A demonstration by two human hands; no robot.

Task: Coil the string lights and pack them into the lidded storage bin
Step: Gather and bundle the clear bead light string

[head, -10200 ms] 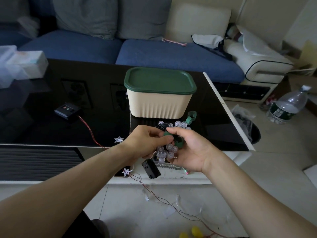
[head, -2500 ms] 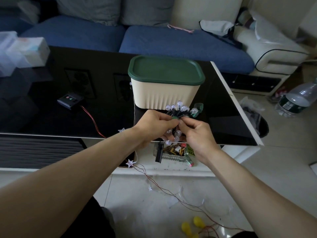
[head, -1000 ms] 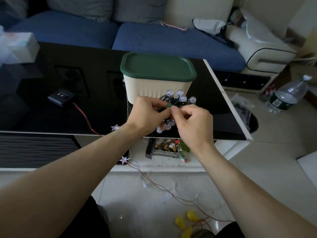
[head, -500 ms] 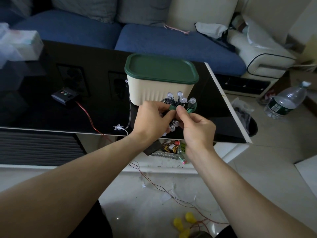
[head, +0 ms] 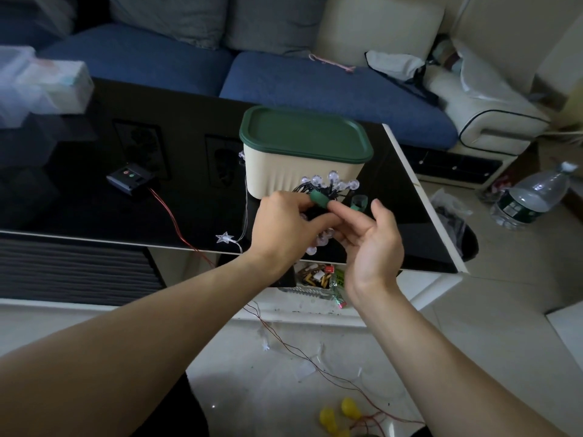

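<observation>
Controller (head: 131, 179): far left on counter (head: 79, 209), red wire trailing off the edge.
Star light (head: 224, 238): loose at counter's front edge, uncoiled.
Left hand (head: 285, 223): clenched round coiled lights (head: 328, 187), held just in front of bin (head: 303, 171).
Green band (head: 319, 199): wrapped on the coil.
Right hand (head: 372, 241): released, fingers relaxed, forefinger touching band.
Lid (head: 304, 134): seated on bin.
Step, as judged: securing coil.
Next: free a hand, lift lid, drop coil in.

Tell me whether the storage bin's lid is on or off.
On. The green lid sits flat over the whole top of the cream storage bin, its rim overlapping the walls all round; no gap shows.
</observation>
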